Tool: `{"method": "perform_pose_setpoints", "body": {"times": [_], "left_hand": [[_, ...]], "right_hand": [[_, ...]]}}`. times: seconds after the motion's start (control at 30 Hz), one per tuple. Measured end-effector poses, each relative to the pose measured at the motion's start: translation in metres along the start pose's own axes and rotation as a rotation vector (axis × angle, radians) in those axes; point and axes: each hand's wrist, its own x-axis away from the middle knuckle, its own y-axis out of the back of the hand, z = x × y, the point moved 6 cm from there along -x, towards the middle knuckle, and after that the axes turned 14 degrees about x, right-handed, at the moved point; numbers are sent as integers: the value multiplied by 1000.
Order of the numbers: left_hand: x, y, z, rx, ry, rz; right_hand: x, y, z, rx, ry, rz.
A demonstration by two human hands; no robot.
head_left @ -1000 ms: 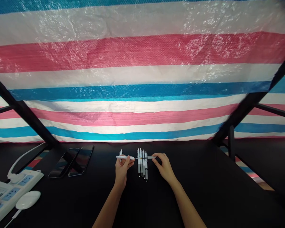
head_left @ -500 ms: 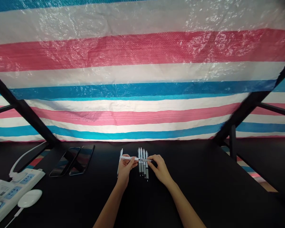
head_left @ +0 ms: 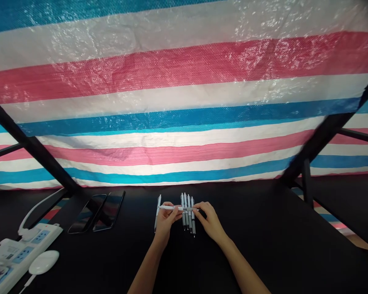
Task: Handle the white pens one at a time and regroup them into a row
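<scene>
My left hand [head_left: 164, 221] and my right hand [head_left: 209, 222] both pinch one white pen [head_left: 178, 208], held crosswise just above the black table [head_left: 263, 245]. The left fingers grip its white barrel, the right fingers its grey tip end. Under it a row of several white pens [head_left: 187, 212] lies side by side, pointing away from me. One more white pen [head_left: 157, 211] lies alone on the table left of my left hand.
Two dark phones [head_left: 98, 207] lie at the left. A white power strip [head_left: 15, 255] and a white oval device [head_left: 43, 262] sit at the near left corner. A striped tarp [head_left: 184, 102] and black frame bars [head_left: 33, 147] stand behind the table.
The two pen halves held apart a second ago have come together into one pen, and my hands have moved closer over the row. The view has tilted slightly.
</scene>
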Motion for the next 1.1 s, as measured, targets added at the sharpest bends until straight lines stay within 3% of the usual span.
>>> {"method": "perform_pose_setpoints", "body": {"times": [1.1], "left_hand": [[1, -1, 7, 26, 104, 4]], "right_hand": [[1, -1, -7, -110, -38, -55]]}}
